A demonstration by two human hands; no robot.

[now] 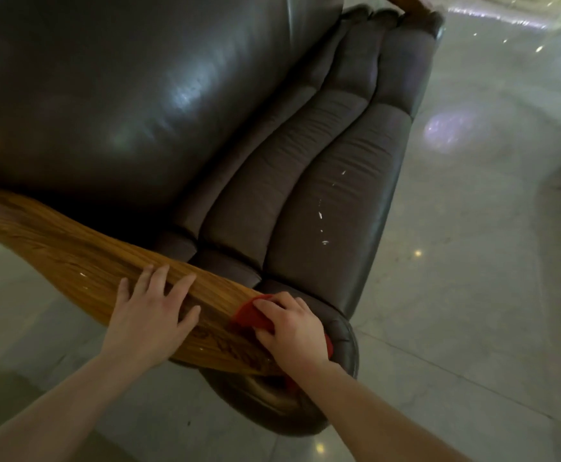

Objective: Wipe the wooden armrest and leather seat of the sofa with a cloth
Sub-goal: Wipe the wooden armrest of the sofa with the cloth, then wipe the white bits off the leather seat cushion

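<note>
— Right hand point(291, 331) first: what's it doing?
— Pressing a red cloth point(250, 316) onto the wooden armrest point(72, 258), fingers curled over it, at the armrest's front end beside the leather seat point(306, 195).
— And the left hand point(154, 315)?
— Flat on the armrest, fingers spread wide, holding nothing, just beside the cloth.
— The seat?
— Small white flecks point(321, 216) lie near its front edge.
</note>
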